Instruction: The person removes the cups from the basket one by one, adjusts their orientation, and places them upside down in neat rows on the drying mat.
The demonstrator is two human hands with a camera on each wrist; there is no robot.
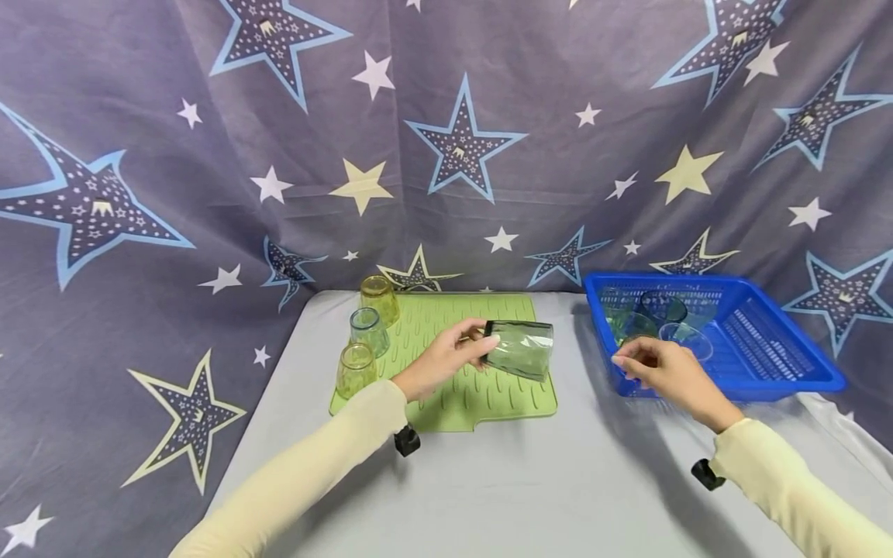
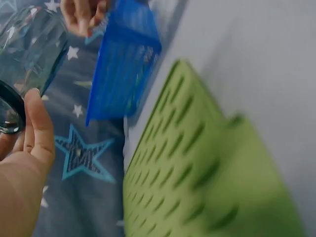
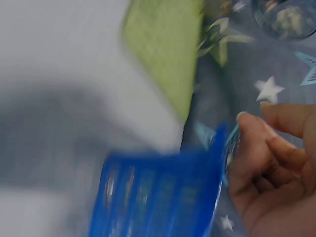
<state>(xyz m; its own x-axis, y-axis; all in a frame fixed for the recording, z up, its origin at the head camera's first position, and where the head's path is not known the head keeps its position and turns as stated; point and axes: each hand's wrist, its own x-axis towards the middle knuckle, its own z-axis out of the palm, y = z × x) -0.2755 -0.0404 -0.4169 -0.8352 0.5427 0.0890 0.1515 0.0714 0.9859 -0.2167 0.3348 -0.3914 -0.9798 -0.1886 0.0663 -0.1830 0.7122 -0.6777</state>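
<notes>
My left hand holds a smoky green glass on its side over the right part of the green drying mat. Its dark end is at my fingers and the other end points right. In the left wrist view the thumb lies along the glass. My right hand, with nothing in it, is at the near left rim of the blue basket. Its fingers are loosely bent, and a gap shows between thumb and forefinger in the right wrist view.
Along the mat's left edge stand a yellow-green glass, a bluish glass and an amber glass. Several clear and tinted glasses lie in the basket's left part. A star-printed curtain hangs behind the white table.
</notes>
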